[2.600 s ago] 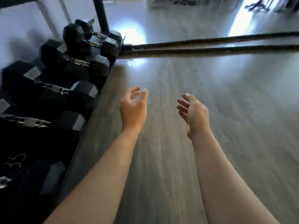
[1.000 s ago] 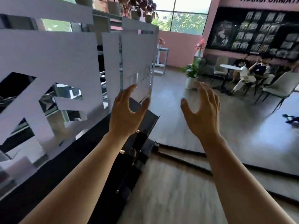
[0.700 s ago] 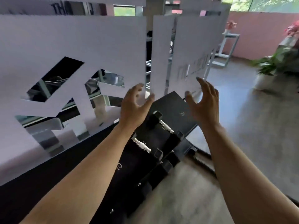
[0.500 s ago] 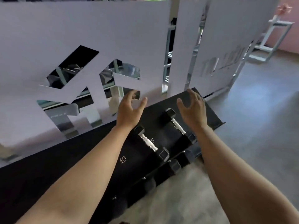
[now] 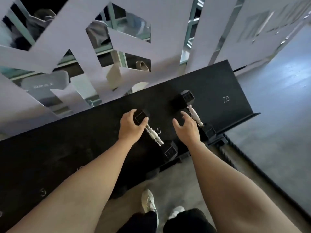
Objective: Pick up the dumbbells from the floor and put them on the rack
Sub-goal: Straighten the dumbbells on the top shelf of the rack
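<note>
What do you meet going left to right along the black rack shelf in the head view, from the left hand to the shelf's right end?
left hand → left dumbbell → right hand → right dumbbell → chalked number 20

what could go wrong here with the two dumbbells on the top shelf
The left hand only cups the far head of the left dumbbell, not its handle, so it could slip. The right hand hovers open beside the right dumbbell. On the sloped rack, a nudged dumbbell might roll towards the shoes.
</note>
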